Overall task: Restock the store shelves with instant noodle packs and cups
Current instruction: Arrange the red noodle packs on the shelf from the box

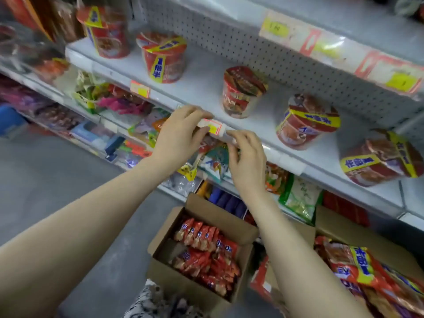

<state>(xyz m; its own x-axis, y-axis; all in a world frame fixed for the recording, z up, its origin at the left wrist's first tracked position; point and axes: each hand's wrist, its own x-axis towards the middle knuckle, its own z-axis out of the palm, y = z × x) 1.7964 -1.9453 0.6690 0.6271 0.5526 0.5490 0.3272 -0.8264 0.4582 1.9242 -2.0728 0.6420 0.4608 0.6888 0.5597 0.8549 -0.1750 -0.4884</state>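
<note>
Five red, foil-lidded noodle cups (244, 91) stand well apart on the white metal shelf (202, 83), with bare room between them. At the shelf's front edge the left hand (181, 134) pinches a small pink-and-yellow price tag (212, 127). The right hand (246, 157), fingers curled, touches the tag's right end; I cannot tell whether it grips. Below sits one open brown cardboard box (220, 216) of red noodle packs (206, 249).

White shelf (202, 81) carries five noodle cups (244, 91) (set well apart).
</note>
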